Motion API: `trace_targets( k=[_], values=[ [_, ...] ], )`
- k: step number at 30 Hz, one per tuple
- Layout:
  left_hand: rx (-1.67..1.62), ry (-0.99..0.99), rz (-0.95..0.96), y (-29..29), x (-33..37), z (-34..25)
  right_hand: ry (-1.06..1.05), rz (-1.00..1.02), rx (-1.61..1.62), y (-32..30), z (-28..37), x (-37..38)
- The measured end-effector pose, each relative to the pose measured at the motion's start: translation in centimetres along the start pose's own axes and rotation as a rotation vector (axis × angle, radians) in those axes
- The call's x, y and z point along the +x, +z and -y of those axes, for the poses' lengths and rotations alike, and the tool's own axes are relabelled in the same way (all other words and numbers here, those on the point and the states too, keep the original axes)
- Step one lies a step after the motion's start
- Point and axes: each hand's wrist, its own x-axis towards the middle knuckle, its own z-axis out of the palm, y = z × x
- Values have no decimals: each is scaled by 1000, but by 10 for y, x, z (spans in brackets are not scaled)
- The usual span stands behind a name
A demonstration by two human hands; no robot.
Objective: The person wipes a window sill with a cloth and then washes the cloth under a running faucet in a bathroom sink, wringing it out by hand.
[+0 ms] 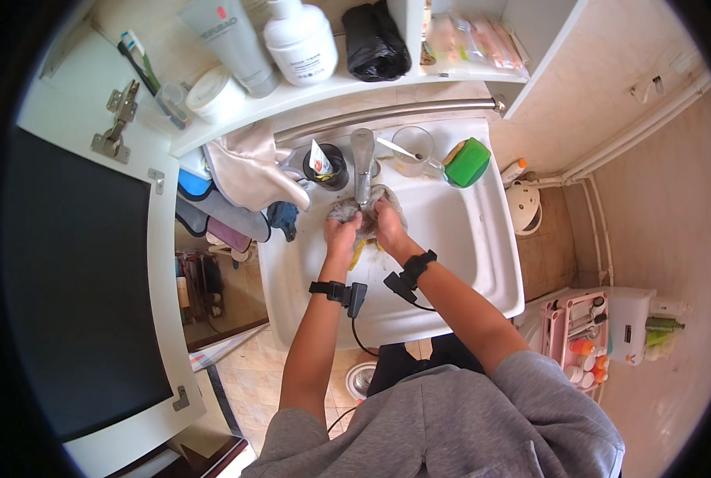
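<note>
Over the white sink [479, 263], my left hand [342, 237] and my right hand [389, 227] grip a bunched, wet-looking grey cloth [390, 197] between them. The fingers of both hands are curled into it. Directly above the cloth is the spout of a metal faucet [362, 163]; I cannot make out whether water runs. Below my hands, a thin yellow strip [358, 255] lies on the basin floor. Each of my wrists wears a black strap with a small device and a cable.
A dark cup [335, 174] with a tube, a glass mug [413, 151] and a green block [469, 162] line the sink's back rim. Cloths [248, 171] hang at left beside an open cabinet door [92, 279]. Above stands a shelf with a white bottle [300, 44]. A pink rack [563, 327] sits right.
</note>
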Motion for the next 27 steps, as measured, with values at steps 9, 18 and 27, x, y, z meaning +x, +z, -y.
trace_targets(
  k=[9,18,27],
  values=[
    [-175,-174,-184,-16,6,4,174,326,199,-27,3,-11],
    [-549,-280,140,-17,-11,15,160,363,-55,-12,17,-10],
    [-151,-175,43,-7,-26,4,-77,52,-384,-29,-6,18]
  ],
)
